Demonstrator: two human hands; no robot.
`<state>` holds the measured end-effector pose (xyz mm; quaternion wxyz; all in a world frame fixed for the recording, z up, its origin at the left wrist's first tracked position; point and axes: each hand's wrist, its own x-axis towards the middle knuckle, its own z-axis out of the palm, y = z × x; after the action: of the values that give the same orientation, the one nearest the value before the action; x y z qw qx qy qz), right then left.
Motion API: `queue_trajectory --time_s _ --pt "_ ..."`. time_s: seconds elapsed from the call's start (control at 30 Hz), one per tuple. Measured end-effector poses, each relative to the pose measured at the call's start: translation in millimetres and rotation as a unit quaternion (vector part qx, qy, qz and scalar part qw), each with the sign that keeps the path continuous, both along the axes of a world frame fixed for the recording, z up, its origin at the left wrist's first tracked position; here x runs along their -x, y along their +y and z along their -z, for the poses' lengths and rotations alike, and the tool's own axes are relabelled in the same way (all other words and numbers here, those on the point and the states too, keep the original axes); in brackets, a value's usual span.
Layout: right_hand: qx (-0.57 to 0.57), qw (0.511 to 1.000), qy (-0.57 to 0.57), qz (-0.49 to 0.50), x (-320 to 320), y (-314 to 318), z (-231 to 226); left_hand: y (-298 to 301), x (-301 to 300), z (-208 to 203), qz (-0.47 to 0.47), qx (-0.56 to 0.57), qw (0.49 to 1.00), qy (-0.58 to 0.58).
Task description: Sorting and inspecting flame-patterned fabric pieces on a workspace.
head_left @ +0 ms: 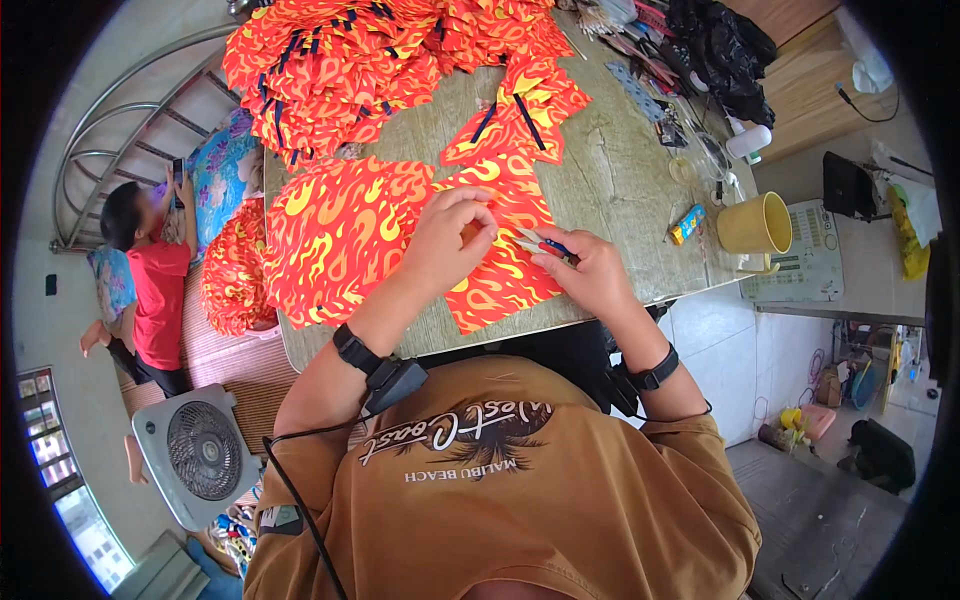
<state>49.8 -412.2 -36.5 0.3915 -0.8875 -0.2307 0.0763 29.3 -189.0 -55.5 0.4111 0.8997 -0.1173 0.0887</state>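
Two flame-print fabric pieces in red, orange and yellow lie flat on the table before me: a wide left piece (340, 235) and a narrower right piece (495, 295). Over the place where they meet is my left hand (445, 240), its fingers curled and its thumb and fingertips drawn together; whatever they pinch is too small to make out. My right hand (595, 275) grips a pair of thread snips (556, 249) with dark blue handles. The snips' pale blades point left, above the right fabric piece and close to my left fingertips.
Heaped flame-print fabric (330, 85) with dark strips covers the far left of the table (620, 210). Another piece (525, 110) lies nearer. At right stand a yellow mug (755, 223), a small blue-yellow packet (687, 224) and clutter. A fan (205, 450) and a seated person (160, 290) are at left.
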Motion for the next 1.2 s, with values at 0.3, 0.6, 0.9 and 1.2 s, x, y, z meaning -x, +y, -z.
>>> queue_trajectory --time_s 0.3,0.6,0.9,1.2 --pt "-0.042 0.998 -0.024 -0.034 -1.1 12.4 0.7 0.6 1.2 4.6 -0.016 0.054 0.998 -0.017" --pt "-0.019 0.998 -0.035 -0.05 -1.6 18.8 -0.7 2.1 2.3 4.0 -0.001 0.032 0.999 -0.04" --pt "-0.011 0.996 -0.066 -0.053 -1.0 16.5 3.1 0.1 2.2 2.6 -0.003 0.039 0.998 -0.044" --pt "-0.006 0.997 -0.057 -0.046 -1.6 16.5 4.5 0.4 2.4 3.9 -0.006 0.029 0.998 -0.046"
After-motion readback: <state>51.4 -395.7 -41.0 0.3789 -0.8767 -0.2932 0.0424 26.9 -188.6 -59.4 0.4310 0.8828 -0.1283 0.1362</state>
